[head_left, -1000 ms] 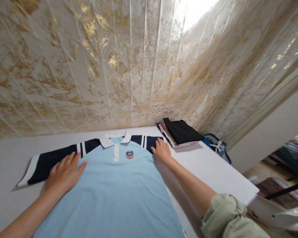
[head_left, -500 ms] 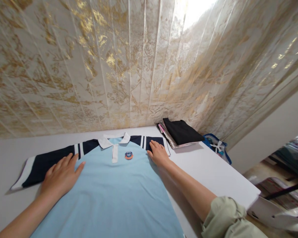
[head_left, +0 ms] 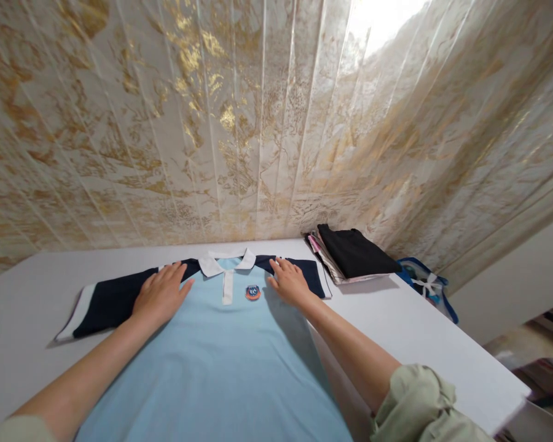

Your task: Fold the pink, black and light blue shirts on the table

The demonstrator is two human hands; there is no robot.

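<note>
A light blue polo shirt (head_left: 212, 362) lies spread face up on a white table (head_left: 396, 344). It has a white collar (head_left: 211, 265), navy sleeves with white stripes and cuffs, and a round badge (head_left: 252, 293) on the chest. My left hand (head_left: 161, 293) rests flat on the shirt where the left-side sleeve joins the body, its fingers extended towards the collar. Over the opposite shoulder, my right hand (head_left: 289, 281) lies with fingers stretched out on the sleeve seam. Neither hand grips the cloth. The shirt's hem is out of view.
A stack of folded clothes (head_left: 359, 253) with a black garment on top stands at the table's back right. Beside it is a blue-edged bag (head_left: 426, 282) with a white bow. A cream and gold curtain (head_left: 239, 123) hangs behind the table.
My left hand has slid up and inward along the shoulder towards the collar. My right hand has shifted slightly towards the collar. The camera view has turned a little to the left.
</note>
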